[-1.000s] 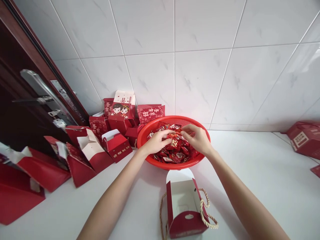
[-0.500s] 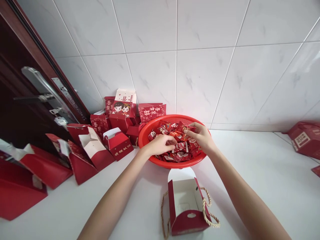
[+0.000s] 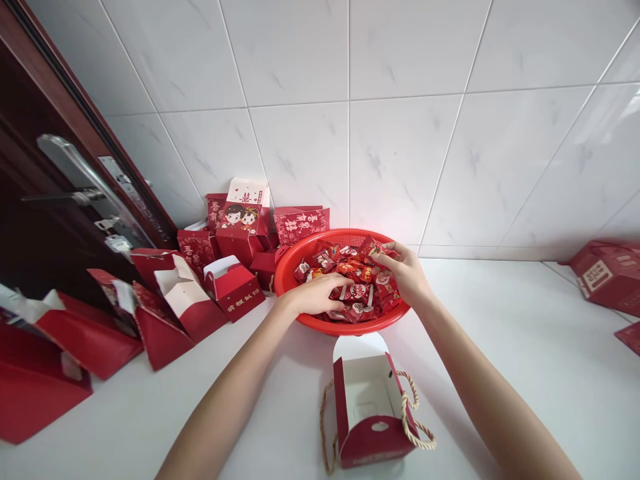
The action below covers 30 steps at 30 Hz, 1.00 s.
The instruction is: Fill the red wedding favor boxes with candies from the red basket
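Several red wrapped candies (image 3: 357, 292) fill a red plastic basket (image 3: 350, 329) near the wall. My left hand (image 3: 320, 293) reaches over the basket's left side, its fingers apart and touching the candies around a larger packet with white lettering. At the right side, my right hand (image 3: 404, 270) pinches a red candy packet (image 3: 371, 247) between thumb and fingers. In front of the basket stands a dark red gift box (image 3: 377, 443) with its top open, its white inside bare and a twisted rope handle (image 3: 419, 437) hanging at its side.
Several red gift boxes (image 3: 235, 293) stand at the left beside a dark door (image 3: 30, 220) with a metal handle. More printed boxes (image 3: 245, 220) lean near the tiled wall (image 3: 390, 147). At the far right is another red box (image 3: 607, 273).
The fingers of my left hand have spread and moved down among the candies. My right hand has shifted slightly, and the packet at its fingertips has moved a little up and right.
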Motion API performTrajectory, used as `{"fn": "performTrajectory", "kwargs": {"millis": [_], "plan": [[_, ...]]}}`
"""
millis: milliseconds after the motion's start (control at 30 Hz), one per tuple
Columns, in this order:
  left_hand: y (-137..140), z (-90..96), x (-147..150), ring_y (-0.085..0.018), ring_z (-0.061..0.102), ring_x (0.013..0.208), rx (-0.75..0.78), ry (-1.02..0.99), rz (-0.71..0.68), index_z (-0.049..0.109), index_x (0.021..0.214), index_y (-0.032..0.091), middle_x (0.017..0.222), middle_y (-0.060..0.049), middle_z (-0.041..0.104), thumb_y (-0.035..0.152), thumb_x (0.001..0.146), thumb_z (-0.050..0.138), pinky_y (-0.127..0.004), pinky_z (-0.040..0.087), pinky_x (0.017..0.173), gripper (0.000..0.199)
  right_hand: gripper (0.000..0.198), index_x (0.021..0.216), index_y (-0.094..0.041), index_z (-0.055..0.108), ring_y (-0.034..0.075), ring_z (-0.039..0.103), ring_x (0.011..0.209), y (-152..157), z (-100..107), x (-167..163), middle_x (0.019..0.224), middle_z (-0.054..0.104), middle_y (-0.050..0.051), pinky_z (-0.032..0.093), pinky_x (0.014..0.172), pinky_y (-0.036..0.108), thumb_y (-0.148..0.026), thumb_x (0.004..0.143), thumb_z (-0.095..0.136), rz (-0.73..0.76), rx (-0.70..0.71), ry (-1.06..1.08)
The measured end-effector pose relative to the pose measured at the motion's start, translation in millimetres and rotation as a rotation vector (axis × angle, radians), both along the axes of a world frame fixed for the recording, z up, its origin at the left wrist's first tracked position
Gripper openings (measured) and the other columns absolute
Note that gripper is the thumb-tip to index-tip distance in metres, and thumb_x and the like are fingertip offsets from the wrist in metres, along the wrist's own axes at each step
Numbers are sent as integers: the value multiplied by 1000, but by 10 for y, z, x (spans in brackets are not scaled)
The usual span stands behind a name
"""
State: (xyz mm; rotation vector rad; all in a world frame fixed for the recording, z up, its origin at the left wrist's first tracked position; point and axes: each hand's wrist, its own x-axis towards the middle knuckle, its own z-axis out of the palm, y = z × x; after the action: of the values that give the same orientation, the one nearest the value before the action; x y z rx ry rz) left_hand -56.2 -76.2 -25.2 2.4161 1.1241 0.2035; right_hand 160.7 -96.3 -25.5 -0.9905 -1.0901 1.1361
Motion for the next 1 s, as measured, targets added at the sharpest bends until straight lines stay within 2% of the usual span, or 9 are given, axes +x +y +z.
{"fn": "performTrajectory", "kwargs": {"millis": [167,267,400,500,567,667,800,867,1000], "plan": [[-43,33,32,-23,72,107,-143,-187,1,66,131,19,117,-8,76,21,87,60,-31,53,96,44,44,84,-21,58,14,63,61,9,15,3,83,71,1,50,54,27,-43,58,86,-9,-5,58],[-41,38,49,-24,74,101,-93,-169,61,69,125,18,105,-7,79,20,89,57,-32,53,96,38,43,83,-22,58,14,63,60,9,24,0,87,72,2,50,53,27,-43,58,84,-11,-9,58],[26,1,31,-26,72,106,111,-120,294,72,118,19,114,-8,77,17,89,55,-33,52,100,34,42,83,-22,57,14,63,59,4,30,-3,89,72,2,51,56,28,-43,58,84,-16,-14,54],[71,-33,9,-25,71,110,149,-96,349,74,113,21,122,-7,75,17,90,53,-33,51,102,32,41,84,-22,57,14,64,60,5,22,-2,89,72,1,51,56,28,-43,59,82,-17,-13,41],[81,-45,3,-26,70,111,118,-25,315,75,113,19,122,-9,74,16,90,52,-33,52,101,33,41,84,-22,57,15,64,60,9,12,0,88,71,1,51,56,29,-43,60,82,-10,-10,39],[67,-38,6,-28,63,126,64,66,222,71,124,18,131,-11,70,12,88,52,-35,47,108,42,41,84,-22,56,15,65,61,14,2,3,86,71,1,51,56,29,-42,60,83,3,-8,45],[34,-1,15,-28,45,145,-1,101,69,61,141,24,156,-7,51,7,82,57,-38,36,119,62,40,85,-22,57,14,64,61,14,2,3,85,70,0,51,56,28,-41,61,82,6,-6,30],[29,9,20,-28,45,146,-41,123,-13,66,135,28,159,-4,46,5,79,57,-37,36,119,61,40,85,-22,57,14,64,60,13,3,0,84,70,0,52,56,28,-41,61,82,9,-1,23],[35,5,30,-27,61,130,-65,115,-73,79,108,26,142,-4,65,6,81,53,-33,44,110,43,41,84,-22,57,15,64,60,13,-1,-4,79,68,-1,50,51,27,-42,60,82,12,-12,35]]}}
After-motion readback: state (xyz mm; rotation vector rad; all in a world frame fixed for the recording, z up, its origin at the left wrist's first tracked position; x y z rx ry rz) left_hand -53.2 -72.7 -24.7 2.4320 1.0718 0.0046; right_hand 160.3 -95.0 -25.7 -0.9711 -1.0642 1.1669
